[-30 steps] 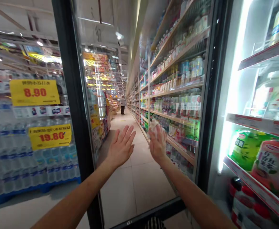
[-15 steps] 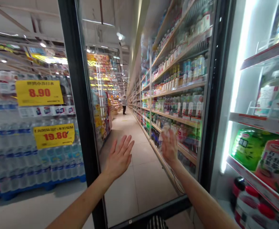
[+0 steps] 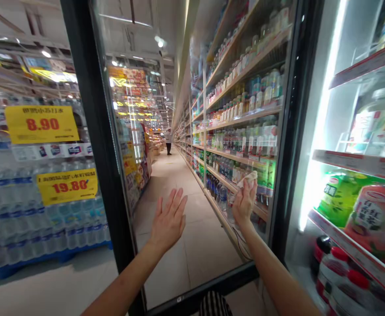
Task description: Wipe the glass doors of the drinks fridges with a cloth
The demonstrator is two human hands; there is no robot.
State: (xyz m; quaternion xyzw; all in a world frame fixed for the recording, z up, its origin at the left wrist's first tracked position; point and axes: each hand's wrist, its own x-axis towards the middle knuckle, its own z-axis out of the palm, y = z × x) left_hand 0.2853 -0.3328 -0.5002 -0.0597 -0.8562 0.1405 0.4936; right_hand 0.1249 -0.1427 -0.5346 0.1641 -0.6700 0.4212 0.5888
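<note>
A glass door (image 3: 166, 263) in a black frame (image 3: 97, 127) stands in front of me. My left hand (image 3: 169, 219) is flat against the pane left of its middle, fingers stretched and holding nothing. Farther right, my right hand (image 3: 244, 204) presses a crumpled whitish cloth (image 3: 249, 177) to the glass, its fingers over the lower part of the cloth. Shelves of bottled drinks (image 3: 245, 140) show in the pane behind that hand.
On the right is a lit cooler with a shelf edge (image 3: 360, 160), a green pouch (image 3: 337, 197), a red pouch (image 3: 376, 219) and red-capped bottles (image 3: 337, 267). Stacked water bottles (image 3: 48, 232) with yellow price signs (image 3: 41, 124) stand left. A person (image 3: 169, 141) shows far down the aisle.
My right hand has moved right across the glass with the cloth, and its blur has gone. My left hand stays flat on the pane, slightly lower than a second ago.
</note>
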